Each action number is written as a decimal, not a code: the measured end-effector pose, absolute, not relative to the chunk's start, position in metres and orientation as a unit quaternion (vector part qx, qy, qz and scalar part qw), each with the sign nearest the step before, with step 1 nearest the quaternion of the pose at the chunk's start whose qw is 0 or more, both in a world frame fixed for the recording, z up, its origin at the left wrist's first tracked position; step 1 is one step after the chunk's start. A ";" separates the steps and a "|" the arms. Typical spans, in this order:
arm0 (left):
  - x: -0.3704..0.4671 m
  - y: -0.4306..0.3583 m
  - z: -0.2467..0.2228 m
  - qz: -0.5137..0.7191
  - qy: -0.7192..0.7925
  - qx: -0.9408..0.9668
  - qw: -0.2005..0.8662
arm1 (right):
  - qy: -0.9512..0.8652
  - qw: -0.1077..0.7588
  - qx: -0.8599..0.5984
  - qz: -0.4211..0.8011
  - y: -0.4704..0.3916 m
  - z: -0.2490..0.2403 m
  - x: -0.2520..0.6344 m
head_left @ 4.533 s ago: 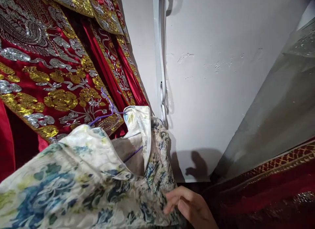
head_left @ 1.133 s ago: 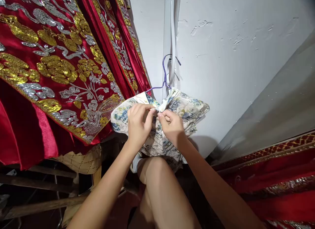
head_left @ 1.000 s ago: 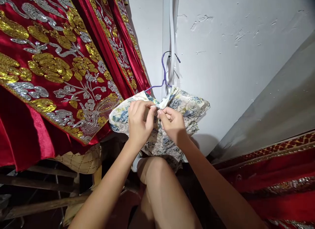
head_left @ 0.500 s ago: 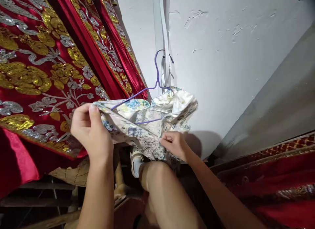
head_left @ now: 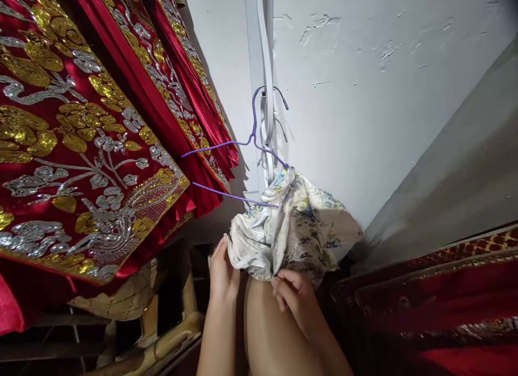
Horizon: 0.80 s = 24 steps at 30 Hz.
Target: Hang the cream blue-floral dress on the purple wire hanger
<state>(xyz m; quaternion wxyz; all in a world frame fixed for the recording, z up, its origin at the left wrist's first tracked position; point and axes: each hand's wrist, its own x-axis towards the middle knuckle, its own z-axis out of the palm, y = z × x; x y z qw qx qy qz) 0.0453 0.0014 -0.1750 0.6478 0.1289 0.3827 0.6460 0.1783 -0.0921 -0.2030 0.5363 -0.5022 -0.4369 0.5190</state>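
A purple wire hanger hooks onto a white strip on the wall, its left arm bare. Bunched floral fabric hangs from the hanger's right side and drops below it. At the fabric's lower left edge, my left hand is closed on the cloth, its fingertips partly behind it. My right hand pinches the bottom of the fabric near its middle, fingers curled.
Red cloth with gold and silver sequin patterns hangs at the left. A wooden chair stands below it. My bare leg is under the fabric. More red fabric lies at the lower right, beside the white wall.
The fabric has come off the hanger's left arm and bunched toward the right. My left hand has moved right and down with its edge; my right hand has moved slightly lower.
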 end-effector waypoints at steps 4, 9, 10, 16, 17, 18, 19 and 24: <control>0.057 -0.021 -0.154 0.639 0.297 0.308 0.639 | -0.398 0.631 -0.561 0.358 -0.086 -0.200 0.200; 0.066 -0.048 -0.116 0.434 0.287 0.677 0.520 | -0.388 0.651 -0.477 0.446 -0.073 -0.166 0.217; 0.066 -0.052 -0.109 0.396 0.272 0.736 0.478 | -0.377 0.633 -0.466 0.490 -0.071 -0.157 0.218; 0.046 -0.048 -0.095 0.419 0.215 0.821 0.324 | -0.290 0.547 -0.450 0.644 -0.065 -0.127 0.209; 0.041 -0.045 -0.095 0.439 0.230 0.804 0.327 | -0.288 0.535 -0.451 0.654 -0.065 -0.124 0.208; 0.035 -0.042 -0.094 0.451 0.247 0.790 0.335 | -0.303 0.517 -0.452 0.661 -0.065 -0.121 0.207; 0.030 -0.039 -0.093 0.447 0.259 0.783 0.347 | -0.337 0.489 -0.446 0.670 -0.066 -0.117 0.207; 0.021 -0.037 -0.077 0.316 0.205 0.839 0.392 | -0.565 0.270 -0.376 0.683 -0.070 -0.086 0.215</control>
